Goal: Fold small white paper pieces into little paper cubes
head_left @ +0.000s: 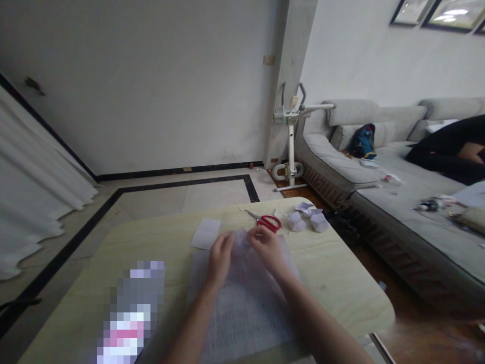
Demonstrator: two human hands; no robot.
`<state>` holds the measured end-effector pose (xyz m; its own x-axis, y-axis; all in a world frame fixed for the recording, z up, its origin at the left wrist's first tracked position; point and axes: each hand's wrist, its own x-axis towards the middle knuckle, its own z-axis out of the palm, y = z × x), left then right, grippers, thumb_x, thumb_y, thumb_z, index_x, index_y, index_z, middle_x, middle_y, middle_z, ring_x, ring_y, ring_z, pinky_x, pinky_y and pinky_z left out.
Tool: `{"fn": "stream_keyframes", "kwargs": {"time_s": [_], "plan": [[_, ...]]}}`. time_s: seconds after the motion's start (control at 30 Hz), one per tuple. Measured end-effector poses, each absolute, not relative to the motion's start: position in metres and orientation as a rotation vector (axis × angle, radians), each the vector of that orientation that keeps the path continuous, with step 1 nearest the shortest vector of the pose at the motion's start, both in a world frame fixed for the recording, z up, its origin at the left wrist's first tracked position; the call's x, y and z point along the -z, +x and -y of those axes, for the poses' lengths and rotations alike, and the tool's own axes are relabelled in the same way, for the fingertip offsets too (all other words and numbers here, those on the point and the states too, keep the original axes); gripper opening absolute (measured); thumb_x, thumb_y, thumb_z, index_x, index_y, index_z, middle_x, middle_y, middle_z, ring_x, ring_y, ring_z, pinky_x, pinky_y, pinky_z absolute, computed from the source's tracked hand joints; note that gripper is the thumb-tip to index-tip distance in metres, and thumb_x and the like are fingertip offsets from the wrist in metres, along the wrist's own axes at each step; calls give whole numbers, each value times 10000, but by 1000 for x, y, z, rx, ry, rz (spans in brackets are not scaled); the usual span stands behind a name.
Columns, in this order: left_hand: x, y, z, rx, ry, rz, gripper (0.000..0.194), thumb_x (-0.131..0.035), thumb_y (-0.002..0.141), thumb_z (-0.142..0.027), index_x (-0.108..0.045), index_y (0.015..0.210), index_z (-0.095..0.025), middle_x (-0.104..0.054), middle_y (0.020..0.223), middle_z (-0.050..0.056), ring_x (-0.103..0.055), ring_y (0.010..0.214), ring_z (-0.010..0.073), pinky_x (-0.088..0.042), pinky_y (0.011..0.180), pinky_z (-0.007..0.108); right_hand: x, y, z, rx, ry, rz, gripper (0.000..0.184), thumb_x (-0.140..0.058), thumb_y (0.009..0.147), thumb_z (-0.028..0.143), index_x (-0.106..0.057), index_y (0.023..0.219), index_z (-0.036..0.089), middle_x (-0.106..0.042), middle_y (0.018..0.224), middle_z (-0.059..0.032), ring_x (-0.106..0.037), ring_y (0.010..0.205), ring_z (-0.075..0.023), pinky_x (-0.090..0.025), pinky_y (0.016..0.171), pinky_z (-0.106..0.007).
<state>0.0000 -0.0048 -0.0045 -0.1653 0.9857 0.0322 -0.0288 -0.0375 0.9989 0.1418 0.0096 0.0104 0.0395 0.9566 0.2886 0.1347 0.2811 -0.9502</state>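
Between my two hands is a small piece of folded white paper, held just above a large printed sheet. My left hand is closed on its left edge. My right hand pinches its right side, fingers curled. A pair of red-handled scissors lies just beyond my right hand, blades pointing left. Left of my hands rests a flat white paper slip. Several folded paper pieces sit in a group at the far right of the table. Fine folds in the held paper are blurred.
The pale wooden table has rounded corners. A pixelated object lies on its left. To the right stands a grey sofa with a backpack and a person in dark clothes. Exercise equipment stands behind the table.
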Motion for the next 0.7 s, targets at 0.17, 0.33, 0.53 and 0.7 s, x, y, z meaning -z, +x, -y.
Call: {"fn": "stream_keyframes", "kwargs": {"time_s": [0.17, 0.33, 0.53, 0.7], "plan": [[3, 0, 5, -1379, 1119, -1294, 372, -550, 795, -440, -645, 1014, -155, -665, 1055, 95, -599, 988, 226, -449, 850, 324, -14, 141, -6, -845, -1082, 1434, 72, -536, 707, 155, -599, 734, 177, -620, 749, -28, -584, 723, -158, -494, 695, -286], [2, 0, 5, -1377, 1081, -1276, 389, -565, 777, -459, -644, 1018, -164, -675, 1038, 82, -613, 958, 217, -453, 839, 320, -16, 141, -5, -822, -1061, 1476, 97, -524, 702, 127, -595, 742, 179, -614, 747, -26, -581, 722, -160, -494, 700, -291], [6, -1, 3, -1357, 1106, -1323, 399, -579, 764, -458, -647, 1013, -154, -667, 1069, 96, -606, 981, 222, -455, 839, 314, -19, 140, -4, -806, -1072, 1480, 106, -508, 688, 112, -580, 712, 186, -603, 723, -16, -573, 700, -155, -489, 683, -284], [3, 0, 5, -1375, 1085, -1301, 395, -577, 765, -466, -651, 1005, -160, -676, 1046, 86, -616, 951, 216, -467, 816, 303, -22, 139, -1, -745, -1073, 1539, 117, -497, 684, 109, -582, 710, 186, -607, 713, -17, -566, 693, -157, -476, 675, -282]]}}
